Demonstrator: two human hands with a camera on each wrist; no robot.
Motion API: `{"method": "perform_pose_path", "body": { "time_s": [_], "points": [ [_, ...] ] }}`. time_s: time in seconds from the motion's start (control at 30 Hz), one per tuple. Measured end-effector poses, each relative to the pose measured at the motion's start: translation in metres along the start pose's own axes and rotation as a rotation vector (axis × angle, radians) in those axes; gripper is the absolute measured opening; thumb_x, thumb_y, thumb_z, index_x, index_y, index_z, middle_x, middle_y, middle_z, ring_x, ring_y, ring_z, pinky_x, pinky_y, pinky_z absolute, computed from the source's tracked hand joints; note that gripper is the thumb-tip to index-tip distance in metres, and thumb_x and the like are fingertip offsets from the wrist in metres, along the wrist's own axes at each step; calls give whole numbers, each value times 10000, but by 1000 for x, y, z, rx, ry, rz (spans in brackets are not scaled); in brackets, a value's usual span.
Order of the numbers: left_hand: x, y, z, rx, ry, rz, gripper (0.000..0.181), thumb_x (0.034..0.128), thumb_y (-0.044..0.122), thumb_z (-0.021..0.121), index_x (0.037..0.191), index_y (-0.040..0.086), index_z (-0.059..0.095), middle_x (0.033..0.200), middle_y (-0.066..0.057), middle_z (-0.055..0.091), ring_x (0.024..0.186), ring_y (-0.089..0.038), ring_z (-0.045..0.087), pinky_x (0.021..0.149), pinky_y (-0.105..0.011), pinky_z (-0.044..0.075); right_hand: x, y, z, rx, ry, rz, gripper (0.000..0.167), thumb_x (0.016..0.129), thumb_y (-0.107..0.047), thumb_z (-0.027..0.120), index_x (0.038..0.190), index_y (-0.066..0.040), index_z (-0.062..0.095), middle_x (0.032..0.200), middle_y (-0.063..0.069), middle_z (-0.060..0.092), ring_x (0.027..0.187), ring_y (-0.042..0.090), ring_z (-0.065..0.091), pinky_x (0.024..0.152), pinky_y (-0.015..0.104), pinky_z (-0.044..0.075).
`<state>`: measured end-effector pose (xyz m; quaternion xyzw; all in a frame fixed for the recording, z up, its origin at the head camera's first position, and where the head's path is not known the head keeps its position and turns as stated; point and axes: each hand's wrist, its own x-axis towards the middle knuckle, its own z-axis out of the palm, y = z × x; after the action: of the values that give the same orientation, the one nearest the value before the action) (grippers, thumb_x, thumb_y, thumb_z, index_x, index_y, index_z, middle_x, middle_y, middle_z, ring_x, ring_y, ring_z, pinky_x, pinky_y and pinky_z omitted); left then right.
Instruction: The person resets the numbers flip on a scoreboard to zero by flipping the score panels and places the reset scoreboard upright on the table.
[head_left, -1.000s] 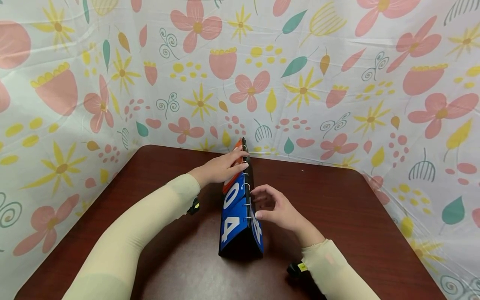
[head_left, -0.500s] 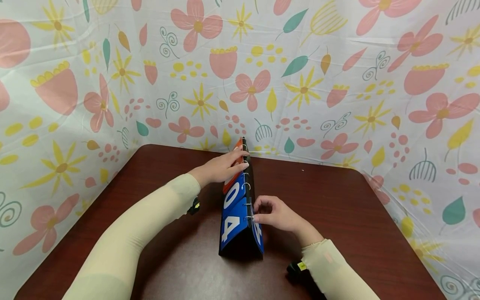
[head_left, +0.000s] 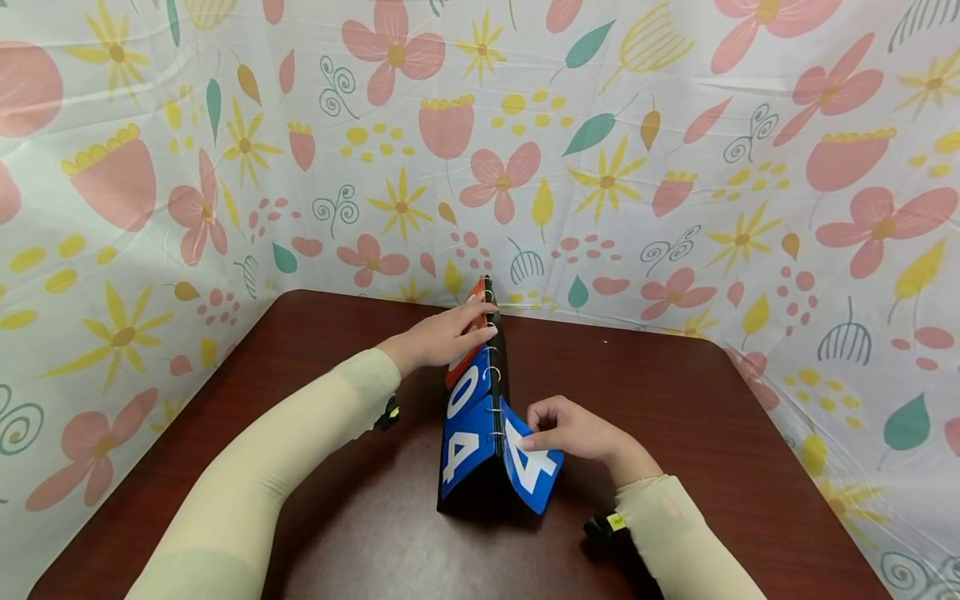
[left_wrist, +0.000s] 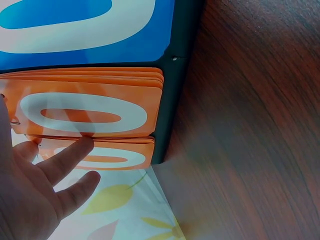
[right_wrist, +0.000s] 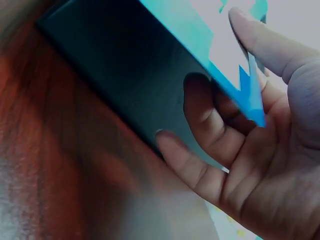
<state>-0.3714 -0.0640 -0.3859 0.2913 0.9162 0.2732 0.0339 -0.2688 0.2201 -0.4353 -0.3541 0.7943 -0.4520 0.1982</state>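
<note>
A tent-shaped flip scoreboard (head_left: 480, 404) stands mid-table in the head view, its ringed spine pointing away from me. Its left face shows blue 0 and 4 cards nearer me and orange cards farther back. My left hand (head_left: 442, 336) rests over the far part of the spine, and its fingers touch the orange 0 cards (left_wrist: 120, 87) in the left wrist view. My right hand (head_left: 577, 429) pinches a blue number card (head_left: 542, 482) marked 4, lifted away from the right face. Behind that card, the right wrist view shows the bare black board (right_wrist: 115, 65).
The dark reddish-brown table (head_left: 637, 354) reaches to a flower-printed curtain (head_left: 300, 108) at the back and sides. A small black device with a yellow label (head_left: 602, 527) sits at my right wrist.
My right hand closed on the blue 4 card at the right face, then drew it outward to the right. My left hand has stayed in place on the spine.
</note>
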Motion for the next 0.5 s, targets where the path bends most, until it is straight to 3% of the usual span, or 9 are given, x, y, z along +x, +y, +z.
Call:
{"method": "perform_pose_path", "body": {
  "time_s": [0.17,0.37,0.5],
  "points": [
    [0,0,0,6,-1,12,708,964,795,338,1582,451,304,1748,115,62,1607,-237,223,1236,-581,313,-3,-3,-5,-9,-15,-34,257,975,-153,702,752,-48,630,649,174,600,597,350,567,515,282,481],
    [0,-1,2,11,8,20,722,959,807,322,1584,446,303,1748,115,70,1604,-237,233,1237,-576,314,-5,-10,-8,-75,-6,-38,274,983,-178,694,727,-85,658,624,167,590,569,278,573,512,249,472],
    [1,-2,3,3,12,6,713,945,826,318,1574,491,295,1745,128,82,1601,-237,245,1220,-595,336,-7,-15,-10,-112,10,-32,249,996,-197,678,760,-128,713,629,179,600,573,315,556,517,254,473]
  ]
}}
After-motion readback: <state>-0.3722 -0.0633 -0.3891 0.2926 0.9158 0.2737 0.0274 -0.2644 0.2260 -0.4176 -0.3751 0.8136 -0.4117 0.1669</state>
